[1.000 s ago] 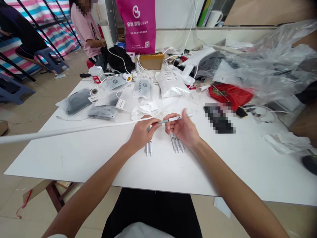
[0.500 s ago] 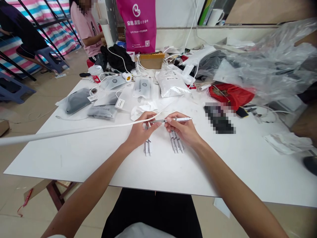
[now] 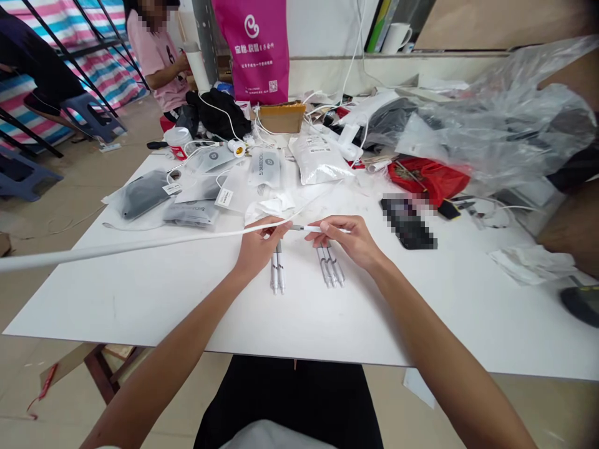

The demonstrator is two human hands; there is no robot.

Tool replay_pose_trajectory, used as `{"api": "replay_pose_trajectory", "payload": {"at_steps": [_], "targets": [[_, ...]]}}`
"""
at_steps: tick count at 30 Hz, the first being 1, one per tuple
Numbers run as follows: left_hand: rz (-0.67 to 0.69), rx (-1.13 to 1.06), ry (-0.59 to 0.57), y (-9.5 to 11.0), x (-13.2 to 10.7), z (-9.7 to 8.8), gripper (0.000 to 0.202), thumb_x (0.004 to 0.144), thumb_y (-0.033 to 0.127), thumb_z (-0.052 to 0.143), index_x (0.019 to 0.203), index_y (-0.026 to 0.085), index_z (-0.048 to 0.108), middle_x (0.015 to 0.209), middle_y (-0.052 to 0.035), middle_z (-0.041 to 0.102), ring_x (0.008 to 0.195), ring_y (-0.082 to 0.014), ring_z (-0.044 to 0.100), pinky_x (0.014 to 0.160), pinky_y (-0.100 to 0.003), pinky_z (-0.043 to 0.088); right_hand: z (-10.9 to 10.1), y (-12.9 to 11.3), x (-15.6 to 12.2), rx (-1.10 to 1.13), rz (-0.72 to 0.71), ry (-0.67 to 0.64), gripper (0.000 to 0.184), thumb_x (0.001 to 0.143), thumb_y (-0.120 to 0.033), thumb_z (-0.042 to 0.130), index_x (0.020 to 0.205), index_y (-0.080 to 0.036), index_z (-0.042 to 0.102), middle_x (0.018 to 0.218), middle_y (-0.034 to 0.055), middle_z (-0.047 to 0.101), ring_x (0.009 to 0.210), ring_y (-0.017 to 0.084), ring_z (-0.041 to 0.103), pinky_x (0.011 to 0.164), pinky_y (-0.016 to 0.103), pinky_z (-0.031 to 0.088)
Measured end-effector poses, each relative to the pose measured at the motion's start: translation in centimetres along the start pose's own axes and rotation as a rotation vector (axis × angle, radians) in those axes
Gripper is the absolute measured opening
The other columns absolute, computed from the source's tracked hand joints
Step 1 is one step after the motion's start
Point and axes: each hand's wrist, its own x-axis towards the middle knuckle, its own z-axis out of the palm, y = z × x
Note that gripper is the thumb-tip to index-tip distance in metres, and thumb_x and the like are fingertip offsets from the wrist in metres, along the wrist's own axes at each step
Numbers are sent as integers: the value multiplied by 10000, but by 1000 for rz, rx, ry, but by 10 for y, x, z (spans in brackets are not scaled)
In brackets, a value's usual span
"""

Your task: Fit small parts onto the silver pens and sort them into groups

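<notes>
A white pen with a grey section [image 3: 306,229] is held level between my two hands, above the white table. My left hand [image 3: 256,251] pinches its grey end between thumb and fingers. Around its white barrel my right hand [image 3: 354,242] is closed; the palm hides part of the far end. Just below my left hand lie two white and grey pens [image 3: 277,272], side by side. Three similar pens [image 3: 331,266] lie under my right hand, their upper ends partly covered by the fingers. A white cable [image 3: 140,247] crosses the view in front of my left hand.
Beyond my hands are frosted packets [image 3: 191,213], a stuffed white bag [image 3: 319,163] and a yellow-brown box [image 3: 281,118]. To the right lie a blurred-out dark object [image 3: 408,224], a red bag [image 3: 428,178] and clear plastic [image 3: 505,125]. A person [image 3: 159,62] sits beyond the table.
My hands have moved slightly apart along the pen. Its white end, which stuck out past my right hand, is now mostly within that hand. The view has shifted a little.
</notes>
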Motion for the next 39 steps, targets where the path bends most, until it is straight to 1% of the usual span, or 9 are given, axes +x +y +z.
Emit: {"api": "replay_pose_trajectory", "payload": {"at_steps": [6,9,12,17,21,24,26,31,39], "targets": [[0,88,-6,-5,1,-3,421,985,563,664,773,200,654,718,-4,575,674,-144,535,638,-295,424,-2,9,2,-351,-111,-52,341,993,-491,682,1184,-231,795,1102,97,793,830,222,707,761,390,550],[1,167,-39,-7,0,-3,482,1004,593,625,723,205,574,668,16,506,618,-131,484,595,-289,369,1,11,1,-668,-253,-85,302,1071,-373,524,1220,-230,745,1079,100,752,912,245,673,811,399,509],[-10,201,-41,-8,-1,-2,502,1018,604,599,714,207,562,631,21,481,593,-132,477,575,-290,342,4,8,-2,-816,-273,-113,303,1098,-337,439,1232,-216,683,1051,106,705,842,231,634,784,382,479],[-5,238,-27,-4,-1,-3,548,1043,607,550,680,198,583,638,1,528,598,-136,472,599,-295,384,8,5,-3,-904,-350,-151,397,1133,-393,365,1359,-216,640,1054,124,663,918,258,633,819,380,465],[49,323,-68,-6,-2,-5,511,1062,553,549,707,195,627,680,-7,580,660,-146,527,668,-299,436,7,13,0,-1015,-393,-130,406,1139,-388,357,1326,-212,671,981,110,658,909,261,626,829,390,444],[174,356,-134,-10,-1,-5,287,1016,499,668,1051,229,758,944,-45,721,910,-197,654,800,-315,498,4,19,2,-1020,-415,-107,363,1136,-337,371,1291,-205,671,1040,118,677,947,259,639,861,398,451],[259,365,-180,-14,-2,-4,286,1005,453,701,1215,264,746,1067,-57,746,1041,-224,671,884,-339,516,4,21,2,-983,-425,-115,325,1128,-304,391,1268,-212,669,1087,120,686,965,257,646,869,396,463],[386,443,-199,-16,-1,-3,242,1086,366,564,1078,254,778,957,-51,766,950,-219,672,949,-393,505,6,22,1,-969,-394,-145,281,1109,-259,414,1226,-206,664,1073,120,697,882,253,631,814,386,474],[423,502,-203,-12,1,-4,289,1124,284,456,1027,226,722,905,-32,776,829,-197,666,936,-389,463,11,22,-2,-950,-384,-138,267,1117,-278,410,1239,-192,632,1095,125,692,907,253,648,782,365,482]]}}
